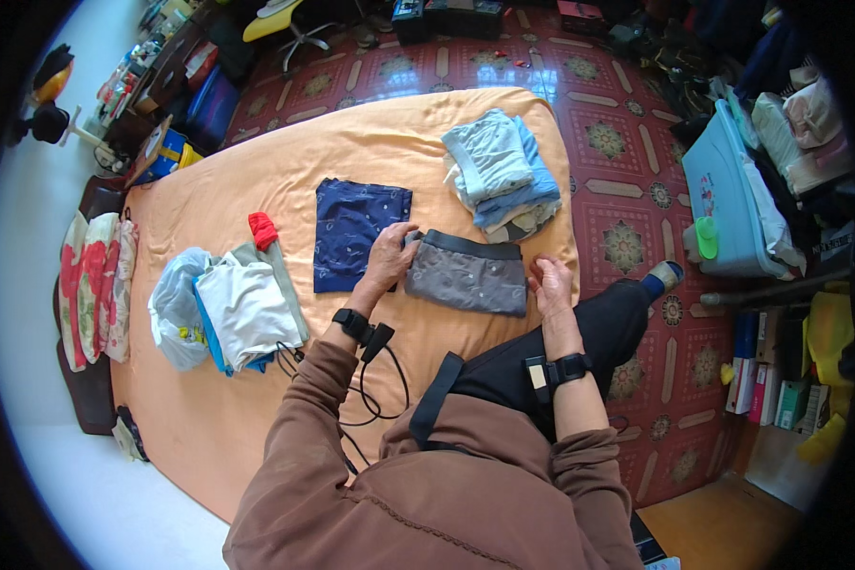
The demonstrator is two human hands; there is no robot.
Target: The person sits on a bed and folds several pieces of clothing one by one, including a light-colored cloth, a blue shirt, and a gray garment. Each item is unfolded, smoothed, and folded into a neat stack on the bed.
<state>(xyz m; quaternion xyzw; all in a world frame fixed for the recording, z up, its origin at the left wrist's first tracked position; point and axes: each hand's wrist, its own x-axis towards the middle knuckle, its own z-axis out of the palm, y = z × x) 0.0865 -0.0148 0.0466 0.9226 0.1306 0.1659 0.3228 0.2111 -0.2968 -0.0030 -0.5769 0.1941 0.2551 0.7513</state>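
Observation:
Grey boxer briefs [465, 276] with a dark waistband lie on the orange bed sheet before me, folded into a wide band. At their left end, the fingers of my left hand [392, 253] pinch the waistband corner. My right hand [552, 281] is beside their right edge, fingers slightly curled and apart, with nothing visible in it. Partly under my left hand and wrist lies a navy patterned garment [356, 228], spread flat in a near-square. Beyond the grey briefs, a stack of folded clothes [495, 160] in pale blue, blue and beige sits near the bed's edge.
To the left lie a white garment [249, 303] on other clothes, a red cloth item [263, 231] and a pale plastic bag [178, 306]. A black cable [405, 385] trails by my left arm. A blue storage bin [727, 192] stands on the red patterned floor [605, 139].

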